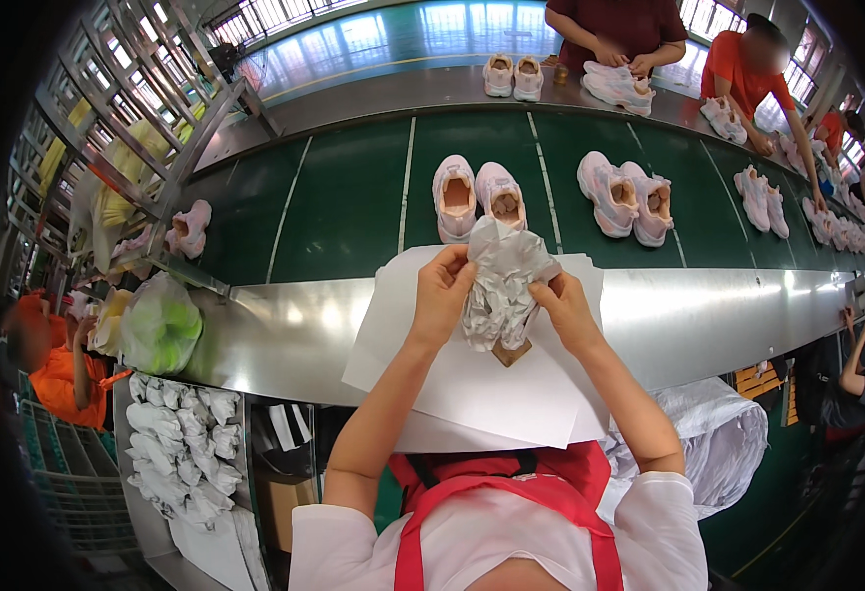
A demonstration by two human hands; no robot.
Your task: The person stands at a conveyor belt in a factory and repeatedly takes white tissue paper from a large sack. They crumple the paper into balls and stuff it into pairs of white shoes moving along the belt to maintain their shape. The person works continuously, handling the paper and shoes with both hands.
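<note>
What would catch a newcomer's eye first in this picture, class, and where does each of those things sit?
First, the crumpled white paper wad at the centre, gripped from both sides by the left hand and right hand above a stack of white sheets on the steel ledge. Just beyond it, pairs of pink shoes stand in a row on the green conveyor belt. At lower left, a tray of ready paper wads waits.

Crumpled white paper wad [504, 281], held above paper sheets [472, 389].
</note>
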